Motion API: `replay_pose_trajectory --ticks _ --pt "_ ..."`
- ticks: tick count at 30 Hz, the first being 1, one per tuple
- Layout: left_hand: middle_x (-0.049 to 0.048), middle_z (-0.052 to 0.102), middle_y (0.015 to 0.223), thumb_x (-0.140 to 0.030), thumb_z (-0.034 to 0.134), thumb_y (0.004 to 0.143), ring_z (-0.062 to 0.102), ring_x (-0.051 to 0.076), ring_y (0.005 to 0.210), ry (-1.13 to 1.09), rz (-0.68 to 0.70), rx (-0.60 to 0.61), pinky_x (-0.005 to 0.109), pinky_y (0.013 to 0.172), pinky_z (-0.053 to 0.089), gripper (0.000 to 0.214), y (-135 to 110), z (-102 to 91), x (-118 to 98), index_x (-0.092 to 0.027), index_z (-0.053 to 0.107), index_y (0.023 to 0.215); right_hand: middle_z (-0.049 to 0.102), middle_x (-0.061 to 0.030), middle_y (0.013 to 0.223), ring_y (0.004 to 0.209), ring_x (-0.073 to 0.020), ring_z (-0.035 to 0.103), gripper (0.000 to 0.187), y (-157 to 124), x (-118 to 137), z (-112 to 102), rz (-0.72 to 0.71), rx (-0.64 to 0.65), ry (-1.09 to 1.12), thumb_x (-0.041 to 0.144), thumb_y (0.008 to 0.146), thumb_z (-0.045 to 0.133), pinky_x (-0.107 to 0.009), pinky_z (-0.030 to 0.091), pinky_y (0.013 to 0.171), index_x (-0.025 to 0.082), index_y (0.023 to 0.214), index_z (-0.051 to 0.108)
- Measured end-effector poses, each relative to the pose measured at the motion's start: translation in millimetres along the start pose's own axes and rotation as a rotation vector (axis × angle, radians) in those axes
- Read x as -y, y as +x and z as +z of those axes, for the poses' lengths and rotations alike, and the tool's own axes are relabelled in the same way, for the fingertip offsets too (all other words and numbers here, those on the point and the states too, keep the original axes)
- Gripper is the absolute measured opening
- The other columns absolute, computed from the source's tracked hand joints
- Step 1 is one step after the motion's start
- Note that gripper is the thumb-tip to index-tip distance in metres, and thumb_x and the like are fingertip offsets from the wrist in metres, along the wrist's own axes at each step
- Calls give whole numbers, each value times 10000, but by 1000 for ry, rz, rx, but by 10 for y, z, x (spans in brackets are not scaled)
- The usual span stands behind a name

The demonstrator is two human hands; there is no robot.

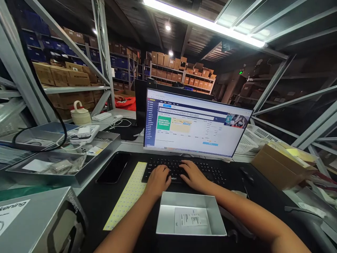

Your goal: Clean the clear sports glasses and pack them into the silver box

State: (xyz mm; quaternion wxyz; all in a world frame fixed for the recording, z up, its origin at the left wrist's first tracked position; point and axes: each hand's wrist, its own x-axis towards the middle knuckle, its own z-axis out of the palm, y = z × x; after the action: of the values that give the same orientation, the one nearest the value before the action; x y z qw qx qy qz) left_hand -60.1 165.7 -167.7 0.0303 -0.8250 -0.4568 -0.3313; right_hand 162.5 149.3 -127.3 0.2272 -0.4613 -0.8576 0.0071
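Observation:
Both of my hands rest on a black keyboard (pixel 210 171) in front of a lit monitor (pixel 195 123). My left hand (pixel 158 179) lies on the keyboard's left half with fingers curled down onto the keys. My right hand (pixel 193 174) lies just right of it, fingers spread over the keys. Neither hand holds anything. Between my forearms, close to me, stands an open grey box (pixel 168 214) with a white printed slip (pixel 190 218) lying in it.
A black phone (pixel 113 168) and a pale dotted sheet (pixel 129 193) lie left of the keyboard. Metal trays (pixel 79 175) with small parts stand at left, a cardboard box (pixel 279 168) and a black mouse (pixel 246 174) at right. Shelving frames surround the desk.

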Motion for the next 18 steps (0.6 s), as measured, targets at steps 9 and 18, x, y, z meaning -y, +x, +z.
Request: replay_pose_trajectory --ticks 9,18 --pt "122 668 1124 -186 563 869 622 289 1069 -9 21 35 449 919 542 207 21 12 24 -189 686 1035 700 -115 1164 1119 -220 645 514 -292 -381 -90 197 -69 48 -67 779 410 -444 504 1023 160 1171 652" --pt "121 676 1121 -202 553 873 629 288 1067 -20 23 20 452 906 551 215 22 15 41 -184 694 1034 732 -47 899 914 -202 652 459 -338 -291 -143 90 -98 130 -78 725 452 -380 541 859 189 1010 693"
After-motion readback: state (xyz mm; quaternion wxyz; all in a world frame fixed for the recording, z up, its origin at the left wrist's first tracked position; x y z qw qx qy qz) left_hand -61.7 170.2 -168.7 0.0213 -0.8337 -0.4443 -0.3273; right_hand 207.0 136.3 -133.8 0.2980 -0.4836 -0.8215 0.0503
